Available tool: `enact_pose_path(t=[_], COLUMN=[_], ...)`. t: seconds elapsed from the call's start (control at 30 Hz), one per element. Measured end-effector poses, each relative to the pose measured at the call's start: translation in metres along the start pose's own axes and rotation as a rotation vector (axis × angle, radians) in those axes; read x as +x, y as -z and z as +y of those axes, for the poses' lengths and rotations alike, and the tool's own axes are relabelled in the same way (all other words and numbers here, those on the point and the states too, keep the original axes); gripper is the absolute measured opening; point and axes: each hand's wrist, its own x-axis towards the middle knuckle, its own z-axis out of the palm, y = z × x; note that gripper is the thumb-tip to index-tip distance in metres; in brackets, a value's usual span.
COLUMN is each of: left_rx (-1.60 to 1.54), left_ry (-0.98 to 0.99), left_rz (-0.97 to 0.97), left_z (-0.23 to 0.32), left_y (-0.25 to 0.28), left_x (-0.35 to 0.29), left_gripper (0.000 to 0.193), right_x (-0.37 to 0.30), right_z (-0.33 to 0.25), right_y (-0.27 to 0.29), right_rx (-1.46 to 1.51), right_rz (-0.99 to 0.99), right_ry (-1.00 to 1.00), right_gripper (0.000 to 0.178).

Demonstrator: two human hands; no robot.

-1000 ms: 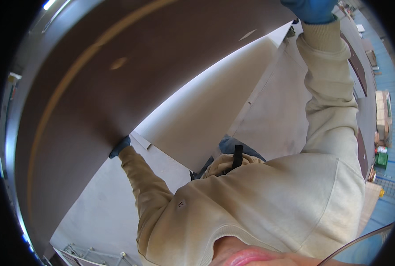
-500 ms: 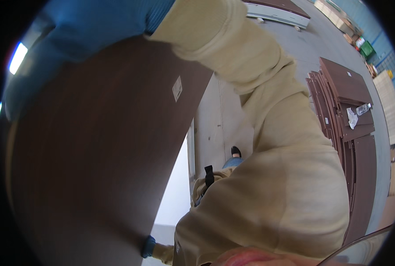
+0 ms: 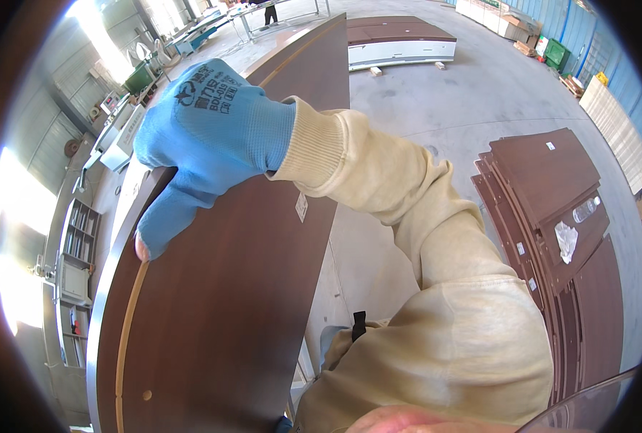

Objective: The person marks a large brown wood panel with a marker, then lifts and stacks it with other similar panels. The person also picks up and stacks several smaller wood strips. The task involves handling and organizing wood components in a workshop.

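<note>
A large dark brown panel (image 3: pixel 227 310) stands tilted on my left, with a pale groove along its long edge and a small round hole low on its face. My right hand (image 3: pixel 216 137), in a blue glove, grips its upper edge. The thumb presses on the brown face, its bare tip at the groove, and the fingers go over the edge out of sight. Of my left hand (image 3: pixel 283 424) just a sliver of blue glove shows, low beside the panel's near edge; its fingers are hidden. A white label (image 3: pixel 301 207) sticks to the panel.
To the right lies a stack of brown panels (image 3: pixel 544 180), with a clear bottle (image 3: pixel 586 210) and crumpled white paper (image 3: pixel 566 241) on top. Another panel stack (image 3: pixel 400 50) rests on blocks ahead. Shelving (image 3: pixel 76 281) and machines stand at the left; a person (image 3: pixel 270 14) is far off.
The panel's upper edge and my right hand have come lower and further into view, the hand still on the panel. My left hand has mostly dropped out at the lower edge.
</note>
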Motion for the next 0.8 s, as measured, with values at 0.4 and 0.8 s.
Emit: enact_pose_path(t=[0.4, 0.8], left_rx=[0.092, 0.132], left_ry=[0.169, 0.197], left_rz=[-0.126, -0.191], left_z=[-0.191, -0.398], left_y=[-0.301, -0.582], left_x=[0.133, 0.186], left_gripper=[0.095, 0.093], right_x=[-0.035, -0.166], right_z=[0.338, 0.706], right_y=[-0.086, -0.126], right_rx=[0.141, 0.065], right_rz=[0.292, 0.295], right_ry=[-0.083, -0.261], right_gripper=[0.083, 0.082])
